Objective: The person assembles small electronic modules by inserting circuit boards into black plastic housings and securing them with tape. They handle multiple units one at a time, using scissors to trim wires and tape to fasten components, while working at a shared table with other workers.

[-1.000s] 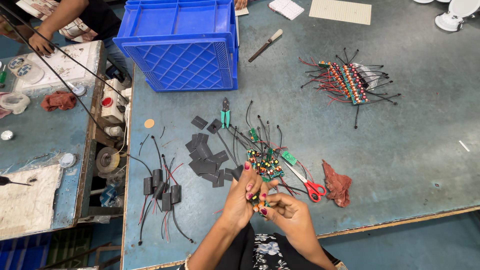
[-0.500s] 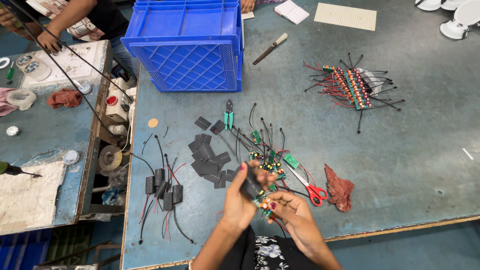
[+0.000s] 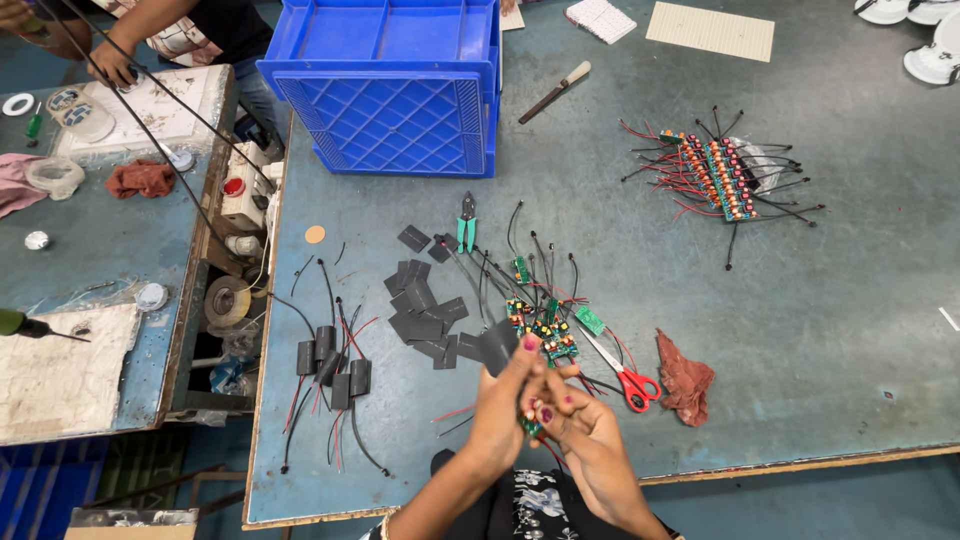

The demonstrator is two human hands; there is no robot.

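While a small green circuit board (image 3: 530,425) with coloured parts sits pinched between them at the table's near edge, the left hand (image 3: 505,400) and right hand (image 3: 575,425) close their fingers around it. Beyond lie more green wired boards (image 3: 545,330), flat black sleeves (image 3: 430,310) and red-handled scissors (image 3: 625,375). Since half a second ago, the hands have barely shifted.

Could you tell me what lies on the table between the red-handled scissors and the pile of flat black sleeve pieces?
In the head view, a cluster of small green circuit boards with wires lies between the scissors and the black pieces.
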